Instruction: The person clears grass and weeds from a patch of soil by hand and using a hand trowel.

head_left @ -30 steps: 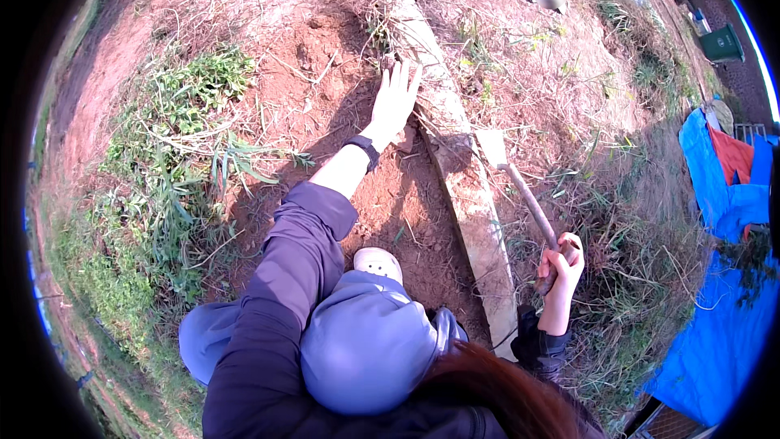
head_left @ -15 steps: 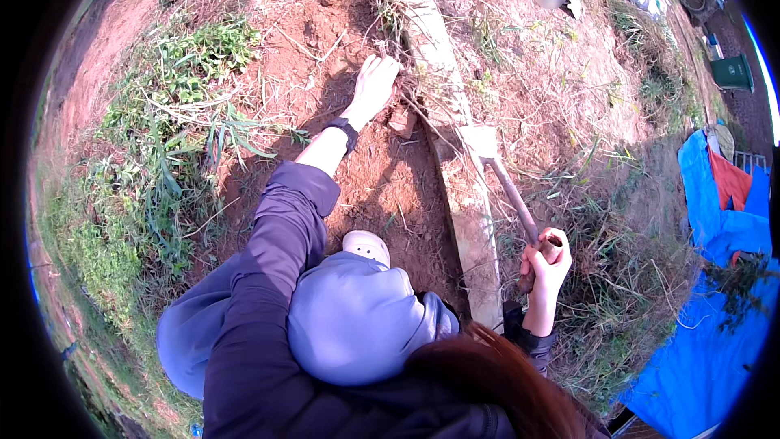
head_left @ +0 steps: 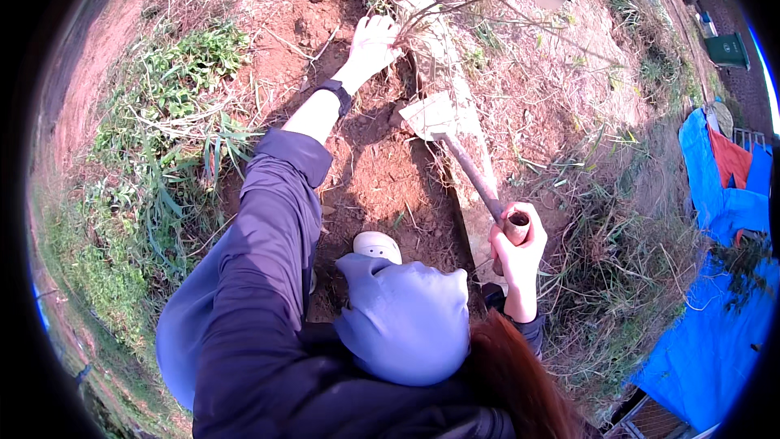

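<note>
A short-handled hoe is in my right hand (head_left: 518,254), its fingers wrapped round the brown handle (head_left: 473,169). The hoe's flat pale blade (head_left: 429,116) hangs over the concrete edging's left side, beside the dug soil. Farther off, my left hand (head_left: 374,47), with a dark band at the wrist, is closed on a bunch of dry weed stems (head_left: 421,23). Thin twigs fan out from it to the right, across the edging (head_left: 475,228). The fingertips are partly hidden among the stems. Loose reddish soil (head_left: 386,175) lies beneath, between my left arm and the edging.
Green weeds (head_left: 175,85) grow on the left. My pale clog (head_left: 377,245) stands on the soil by the edging. Cut grass (head_left: 601,276) covers the ground at right, with a blue tarp (head_left: 707,341) beyond it. A green bin (head_left: 727,50) stands far right.
The hoe has swung left, its blade now over the soil side of the edging, and my right hand moved left with it. My left hand moved slightly farther away; dry stems now rise from it.
</note>
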{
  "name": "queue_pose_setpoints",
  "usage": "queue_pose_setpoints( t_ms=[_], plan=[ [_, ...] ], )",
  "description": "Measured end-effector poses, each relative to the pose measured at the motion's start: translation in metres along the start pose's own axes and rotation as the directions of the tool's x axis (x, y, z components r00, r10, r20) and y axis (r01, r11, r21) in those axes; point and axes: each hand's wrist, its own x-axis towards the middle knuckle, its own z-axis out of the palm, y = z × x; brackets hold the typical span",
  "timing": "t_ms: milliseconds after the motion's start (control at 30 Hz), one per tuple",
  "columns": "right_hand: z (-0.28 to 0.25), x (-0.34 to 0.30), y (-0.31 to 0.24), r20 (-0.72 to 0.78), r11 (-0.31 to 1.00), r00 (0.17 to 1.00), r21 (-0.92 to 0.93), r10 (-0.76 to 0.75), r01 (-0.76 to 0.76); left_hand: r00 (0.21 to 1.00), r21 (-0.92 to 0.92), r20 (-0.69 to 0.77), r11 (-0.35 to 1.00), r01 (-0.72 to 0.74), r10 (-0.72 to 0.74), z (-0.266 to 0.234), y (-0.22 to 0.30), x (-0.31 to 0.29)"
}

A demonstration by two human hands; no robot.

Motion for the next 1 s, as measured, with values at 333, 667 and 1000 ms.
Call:
queue_pose_setpoints(
  t_ms=[333,667,1000],
  plan=[
    [0.035,0.014,0.0,0.157,0.958,0.974,-0.212,-0.164,0.195,0.658,-0.762,0.614,-0.544,0.351,-0.436,0.069,-0.069,-0.036],
    [0.026,0.014,0.023,0.196,0.919,0.969,-0.334,-0.149,0.209,0.971,0.101,0.191,-0.987,0.125,0.143,0.096,-0.069,-0.118],
    [0.055,0.085,0.04,0.14,0.909,0.966,-0.332,-0.217,0.252,0.641,-0.502,0.613,-0.854,-0.134,-0.461,0.049,-0.033,-0.058]
  ],
)
